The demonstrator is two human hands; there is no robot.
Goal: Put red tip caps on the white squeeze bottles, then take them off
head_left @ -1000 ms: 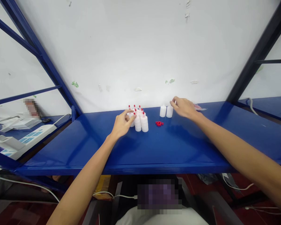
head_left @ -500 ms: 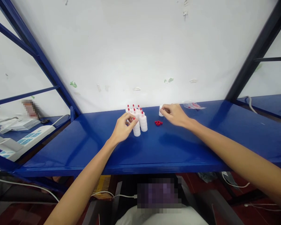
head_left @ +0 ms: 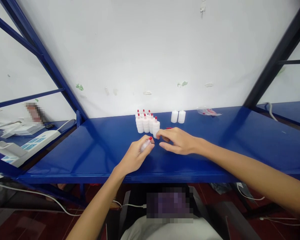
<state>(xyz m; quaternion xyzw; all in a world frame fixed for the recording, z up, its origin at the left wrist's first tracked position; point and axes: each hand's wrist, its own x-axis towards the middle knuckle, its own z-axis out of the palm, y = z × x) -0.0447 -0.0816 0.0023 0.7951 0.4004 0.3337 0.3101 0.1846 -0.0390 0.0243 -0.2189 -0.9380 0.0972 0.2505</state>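
Note:
My left hand (head_left: 136, 155) is closed round a small white bottle with a red cap (head_left: 146, 144), held tilted over the blue shelf (head_left: 90, 150). My right hand (head_left: 177, 140) sits just to its right, fingers curled toward the bottle's cap; whether it holds anything is hidden. Behind both hands stands a cluster of several white bottles with red caps (head_left: 146, 123). Two uncapped white bottles (head_left: 178, 116) stand further back right. A few loose red caps (head_left: 168, 128) peek out behind my right hand.
A white wall backs the shelf, with blue frame struts at left and a dark strut at right. A white power strip (head_left: 37, 141) and cables lie on the lower left shelf. A crumpled plastic bag (head_left: 207, 111) lies at the back right.
My left hand lifted one capped bottle from the cluster and drew it toward me. My right hand left the two uncapped bottles and came forward to meet it.

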